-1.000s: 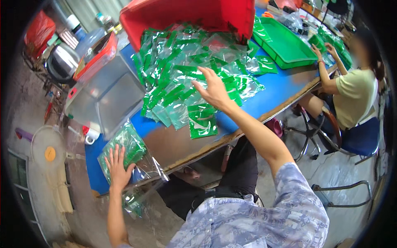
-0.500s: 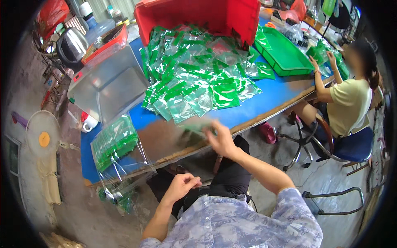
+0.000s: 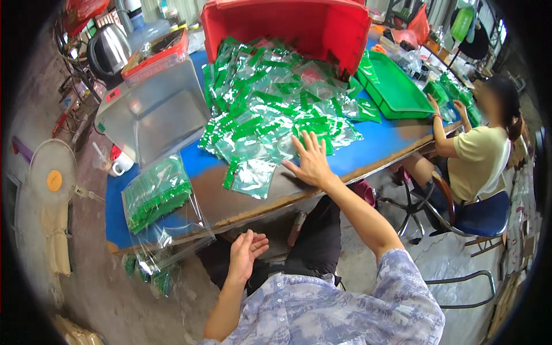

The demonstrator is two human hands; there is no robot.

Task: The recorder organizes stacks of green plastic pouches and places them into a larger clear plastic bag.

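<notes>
My right hand (image 3: pixel 312 159) is open with its fingers spread, at the near edge of a big heap of small clear packets with green bands (image 3: pixel 259 103). One clear and green packet (image 3: pixel 254 177) lies just left of it on the worn brown part of the table. My left hand (image 3: pixel 247 253) hovers over my lap, off the table edge, fingers stretched out and holding nothing. Left of the heap, a neat stack of the same packets (image 3: pixel 158 192) sits in a large clear plastic bag (image 3: pixel 195 215) that hangs over the table's edge.
Behind the heap a red bin (image 3: pixel 287 23) lies tipped toward me. A translucent box (image 3: pixel 152 118) and a white mug (image 3: pixel 121 165) stand left on the blue table (image 3: pixel 115 221). To the right are a green tray (image 3: pixel 397 86) and a seated person (image 3: pixel 483 149) handling green packets.
My right hand has let go of a packet, now on the table, and moved up and right toward the heap, spreading its fingers. My left hand has opened out and shifted slightly left.
</notes>
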